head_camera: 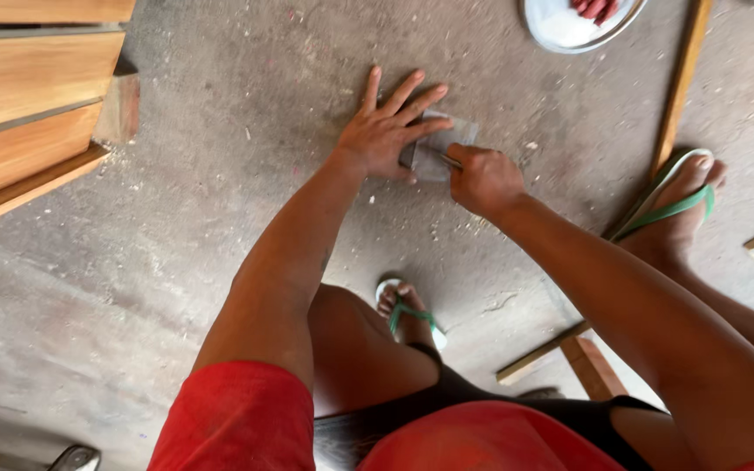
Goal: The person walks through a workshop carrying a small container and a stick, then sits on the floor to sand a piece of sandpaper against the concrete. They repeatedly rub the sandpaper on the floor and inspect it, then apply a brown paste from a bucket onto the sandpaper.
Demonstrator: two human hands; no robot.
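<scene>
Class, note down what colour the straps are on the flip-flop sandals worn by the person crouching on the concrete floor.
Green straps on white-soled flip-flop sandals, clearest in the head view.

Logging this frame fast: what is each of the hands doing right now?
Left hand: open, fingers spread, pressing flat on the grey sheet.
Right hand: closed around a thin tool at the sheet.

Stacked wooden boards [28, 105] left; white plate [569, 26] top; wooden strips [678, 87] right.
</scene>
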